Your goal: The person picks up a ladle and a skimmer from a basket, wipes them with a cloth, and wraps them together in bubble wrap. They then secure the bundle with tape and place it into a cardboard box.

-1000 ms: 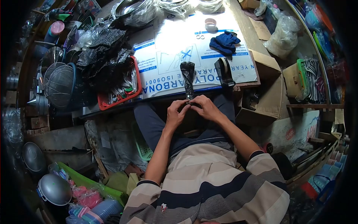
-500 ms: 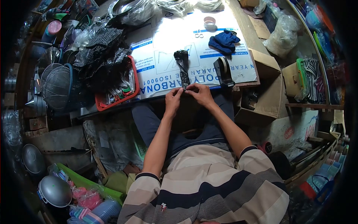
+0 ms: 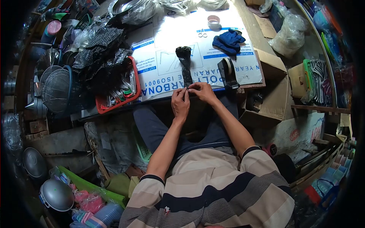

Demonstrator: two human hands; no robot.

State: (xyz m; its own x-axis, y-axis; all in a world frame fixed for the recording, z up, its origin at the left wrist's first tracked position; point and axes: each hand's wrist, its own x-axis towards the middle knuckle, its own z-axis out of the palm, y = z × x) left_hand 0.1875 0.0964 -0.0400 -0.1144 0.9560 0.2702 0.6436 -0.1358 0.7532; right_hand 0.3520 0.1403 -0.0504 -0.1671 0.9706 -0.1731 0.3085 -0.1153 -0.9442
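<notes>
A narrow bundle wrapped in black plastic [image 3: 185, 66] lies lengthwise on the white printed sheet [image 3: 167, 45], its flared end pointing away from me. At the table's front edge, my left hand [image 3: 180, 102] pinches the near end of the bundle. Beside it, my right hand [image 3: 203, 92] has thumb and fingers closed on that same end, fingertips almost meeting those of the left. What is inside the wrapping is hidden. To the right of the hands stands a black tape dispenser [image 3: 229, 74] with a roll in it.
A red basket [image 3: 136, 76] of small packets sits at left beside crumpled black bubble wrap [image 3: 100, 53]. Scissors [image 3: 202, 33], a tape roll [image 3: 213, 22] and a blue cloth [image 3: 229, 41] lie farther back. An open cardboard box [image 3: 272, 95] is at right.
My left hand has turned and shifted slightly right, its fingers now more upright against the bundle's end. The bundle's far end has moved slightly away from me. My right hand stays nearly in place.
</notes>
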